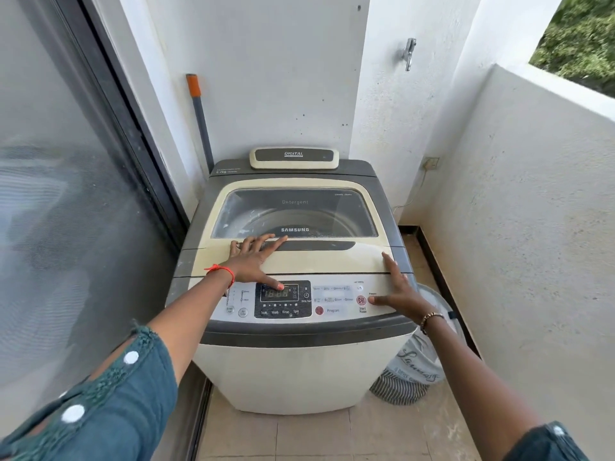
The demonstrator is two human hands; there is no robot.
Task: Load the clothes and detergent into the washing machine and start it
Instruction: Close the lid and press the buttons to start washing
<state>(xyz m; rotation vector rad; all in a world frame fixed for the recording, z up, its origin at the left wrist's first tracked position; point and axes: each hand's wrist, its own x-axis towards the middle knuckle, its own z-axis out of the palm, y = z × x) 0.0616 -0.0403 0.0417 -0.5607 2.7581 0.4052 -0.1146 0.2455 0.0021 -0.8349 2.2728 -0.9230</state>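
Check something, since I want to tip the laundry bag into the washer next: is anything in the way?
Yes. The lid of the washer is shut, with the left hand resting flat on it. The laundry bag sits on the floor at the washer's right side.

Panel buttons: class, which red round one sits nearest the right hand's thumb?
The Start/Pause button, ringed with a play-pause mark; the solid red Program button lies farther left.
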